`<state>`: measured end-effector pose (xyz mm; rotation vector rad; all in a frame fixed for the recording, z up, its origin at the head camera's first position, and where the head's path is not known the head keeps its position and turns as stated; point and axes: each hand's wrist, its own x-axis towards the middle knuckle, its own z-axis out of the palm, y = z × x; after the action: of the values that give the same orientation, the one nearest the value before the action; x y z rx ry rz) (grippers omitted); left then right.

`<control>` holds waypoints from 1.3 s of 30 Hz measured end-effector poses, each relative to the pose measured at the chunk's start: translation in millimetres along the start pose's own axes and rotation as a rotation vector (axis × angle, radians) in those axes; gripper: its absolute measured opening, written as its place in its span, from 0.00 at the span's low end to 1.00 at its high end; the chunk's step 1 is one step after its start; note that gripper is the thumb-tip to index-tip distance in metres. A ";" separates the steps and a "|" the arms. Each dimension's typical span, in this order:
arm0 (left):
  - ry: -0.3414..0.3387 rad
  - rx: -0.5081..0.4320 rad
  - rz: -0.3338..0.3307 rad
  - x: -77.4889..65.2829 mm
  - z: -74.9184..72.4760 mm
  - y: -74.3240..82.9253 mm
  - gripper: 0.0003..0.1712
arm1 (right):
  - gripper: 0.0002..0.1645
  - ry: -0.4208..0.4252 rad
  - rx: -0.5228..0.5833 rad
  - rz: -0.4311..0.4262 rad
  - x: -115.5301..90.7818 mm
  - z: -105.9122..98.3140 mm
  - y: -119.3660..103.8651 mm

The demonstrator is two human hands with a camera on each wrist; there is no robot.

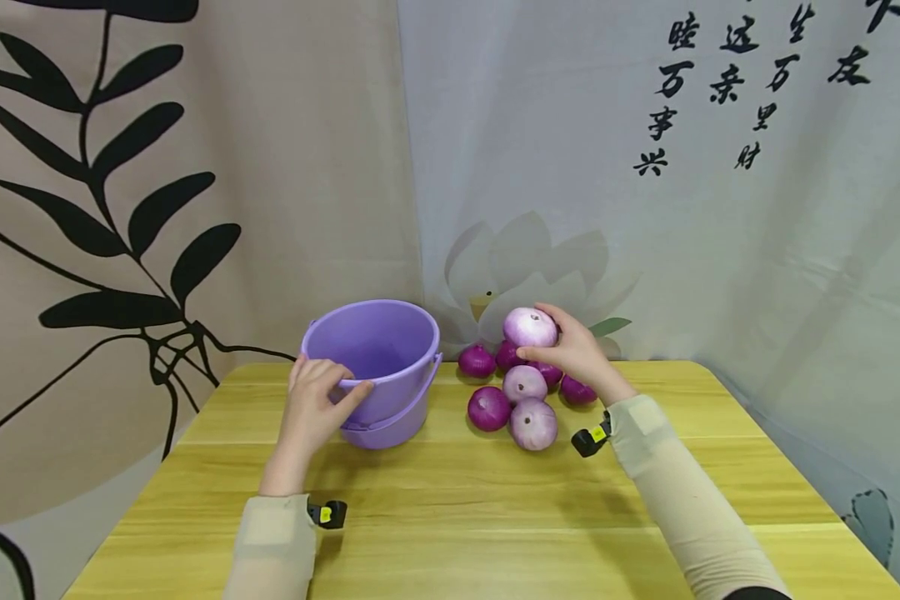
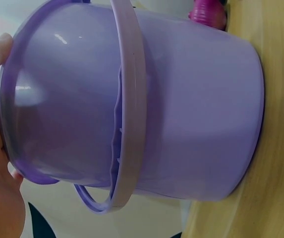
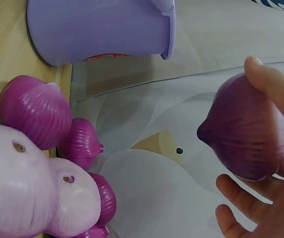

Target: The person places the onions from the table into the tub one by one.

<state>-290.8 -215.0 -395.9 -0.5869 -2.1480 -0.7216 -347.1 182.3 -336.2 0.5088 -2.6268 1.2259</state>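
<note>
My left hand [image 1: 315, 400] grips the near rim of a purple bucket [image 1: 390, 408], thumb outside and fingers over the edge. The bucket stands upright on the table, its handle [image 2: 133, 99] hanging down against the near side. In my right hand [image 1: 570, 350] is a red onion [image 1: 530, 327], held between thumb and fingers above the other onions. Its pointed tip [image 3: 204, 133] faces away from the palm in the right wrist view. Beneath it several red onions [image 1: 489, 408] lie grouped on the table, some with pale root ends turned up, to the right of the bucket.
The wooden table [image 1: 450, 533] meets a fabric backdrop [image 1: 330, 167] with leaf, lotus and writing prints behind it. Each wrist carries a small black camera, one on the left [image 1: 328, 514] and one on the right [image 1: 591, 436].
</note>
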 end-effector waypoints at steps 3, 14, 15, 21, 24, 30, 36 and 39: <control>0.003 -0.002 0.001 -0.9 -0.5 0.2 0.13 | 0.56 0.001 0.012 -0.005 1.1 1.1 -1.8; 0.017 -0.005 0.008 -3.5 -0.1 0.6 0.14 | 0.55 -0.017 0.020 -0.034 6.5 7.6 -7.8; 0.016 -0.005 0.008 -3.5 -0.1 0.9 0.13 | 0.55 -0.018 0.020 -0.035 6.6 7.8 -8.6; 0.016 -0.008 0.011 -3.1 0.3 2.3 0.14 | 0.55 -0.018 0.008 -0.056 8.1 10.2 -13.5; 0.013 -0.004 0.007 -2.1 0.5 2.0 0.14 | 0.55 -0.021 0.008 -0.058 9.9 12.8 -15.9; 0.001 0.006 0.007 0.9 1.4 0.9 0.14 | 0.54 -0.020 0.012 -0.071 15.1 19.8 -20.7; 0.010 0.003 0.004 -0.8 1.1 -0.8 0.14 | 0.54 -0.031 -0.008 -0.104 19.6 25.9 -28.2; 0.007 0.003 0.005 -0.6 0.9 -0.7 0.14 | 0.54 -0.035 -0.004 -0.110 20.6 27.5 -31.4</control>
<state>-291.4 -215.0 -397.0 -0.5871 -2.1395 -0.7168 -354.8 137.7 -325.1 0.6700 -2.5913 1.1884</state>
